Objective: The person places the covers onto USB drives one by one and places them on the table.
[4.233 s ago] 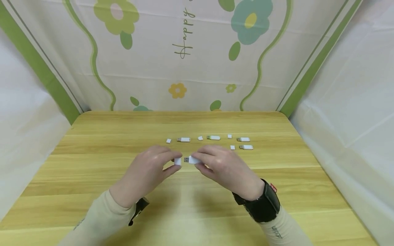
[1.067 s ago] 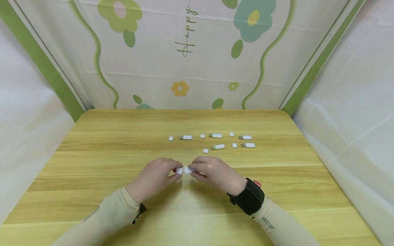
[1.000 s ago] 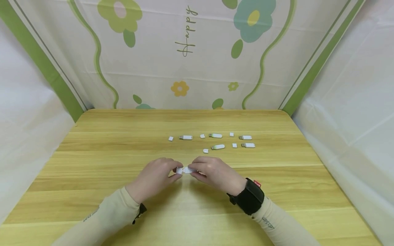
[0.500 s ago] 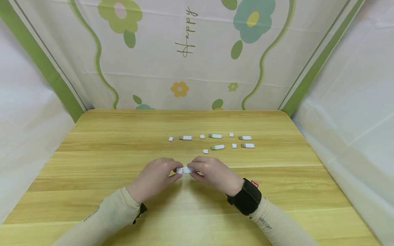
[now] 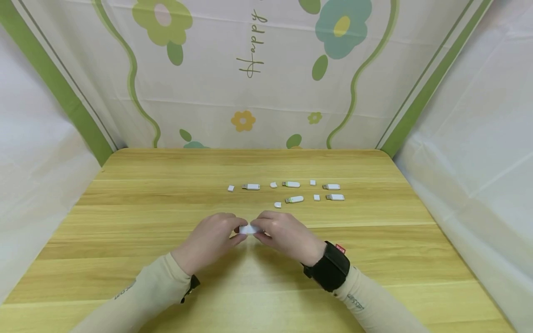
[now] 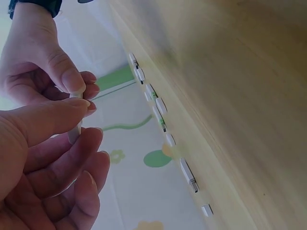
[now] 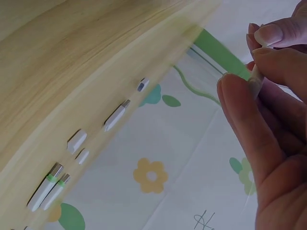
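In the head view both hands meet over the near middle of the table, holding a white USB stick (image 5: 252, 229) end to end with its cap. My left hand (image 5: 210, 240) pinches the cap between thumb and fingertips at the left end. From the right, my right hand (image 5: 287, 235) grips the stick's body. No metal plug shows between the two white parts now. The left wrist view shows the slim white cap (image 6: 75, 133) between thumb and finger, with the right fingertips right above. Fingers cover much of the stick in both wrist views.
Beyond the hands lie several white USB sticks with bare plugs, among them a green-banded stick (image 5: 294, 199) and a plain one (image 5: 251, 187). Loose caps sit by their plugs, such as a rounded cap (image 5: 277, 205) and a square cap (image 5: 231, 188). A flowered curtain (image 5: 200, 83) hangs behind.
The gap between cap and stick has closed, and the metal plug has gone out of sight. My right hand moved left toward the left one. Both hands sit nearer the body than about four seconds ago.
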The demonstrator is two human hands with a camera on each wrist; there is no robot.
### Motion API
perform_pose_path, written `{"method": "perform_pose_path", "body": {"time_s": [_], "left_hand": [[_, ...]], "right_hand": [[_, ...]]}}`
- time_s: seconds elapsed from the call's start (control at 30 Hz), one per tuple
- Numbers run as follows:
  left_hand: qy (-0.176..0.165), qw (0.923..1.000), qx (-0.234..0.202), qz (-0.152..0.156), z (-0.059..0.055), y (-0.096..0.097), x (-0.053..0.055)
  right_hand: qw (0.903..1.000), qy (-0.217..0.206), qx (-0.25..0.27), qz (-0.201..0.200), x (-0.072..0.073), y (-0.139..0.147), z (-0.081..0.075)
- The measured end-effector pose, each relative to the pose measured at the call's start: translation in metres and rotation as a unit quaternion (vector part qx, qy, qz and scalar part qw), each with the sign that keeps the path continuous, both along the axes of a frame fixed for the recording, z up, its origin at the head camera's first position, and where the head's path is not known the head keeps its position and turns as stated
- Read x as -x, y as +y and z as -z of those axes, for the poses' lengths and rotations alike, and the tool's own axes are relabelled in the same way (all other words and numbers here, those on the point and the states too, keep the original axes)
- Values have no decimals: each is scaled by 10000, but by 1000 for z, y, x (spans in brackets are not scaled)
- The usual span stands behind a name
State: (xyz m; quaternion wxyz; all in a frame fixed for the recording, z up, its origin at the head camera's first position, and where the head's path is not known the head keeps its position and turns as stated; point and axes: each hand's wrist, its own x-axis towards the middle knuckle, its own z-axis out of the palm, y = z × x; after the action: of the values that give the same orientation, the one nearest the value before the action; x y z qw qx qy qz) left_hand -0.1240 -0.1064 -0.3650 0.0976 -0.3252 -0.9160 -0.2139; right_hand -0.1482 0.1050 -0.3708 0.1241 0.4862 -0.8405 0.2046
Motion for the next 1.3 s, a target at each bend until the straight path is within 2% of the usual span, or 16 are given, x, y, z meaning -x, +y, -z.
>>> {"method": "perform_pose_path", "body": {"time_s": [0.17,0.5,0.8,1.07,1.3], "left_hand": [[12,10000,-36,26,-1,1,0],[-85,9998,-102,156,-4,1,-1],[-606,9981,97,52,-1,-2,2],[-736,9961,405,-274,12,-12,16],[-1003,9914,615,-570,20,-28,37]], "right_hand": [[10000,-13,-28,-5,-2,-2,-2],[9997,226,-6,-130,-4,-5,-4],[9991,-126,-398,71,-1,-10,2],[9940,-518,-920,289,10,-23,2],[9899,-868,-1097,223,31,-44,0]]}}
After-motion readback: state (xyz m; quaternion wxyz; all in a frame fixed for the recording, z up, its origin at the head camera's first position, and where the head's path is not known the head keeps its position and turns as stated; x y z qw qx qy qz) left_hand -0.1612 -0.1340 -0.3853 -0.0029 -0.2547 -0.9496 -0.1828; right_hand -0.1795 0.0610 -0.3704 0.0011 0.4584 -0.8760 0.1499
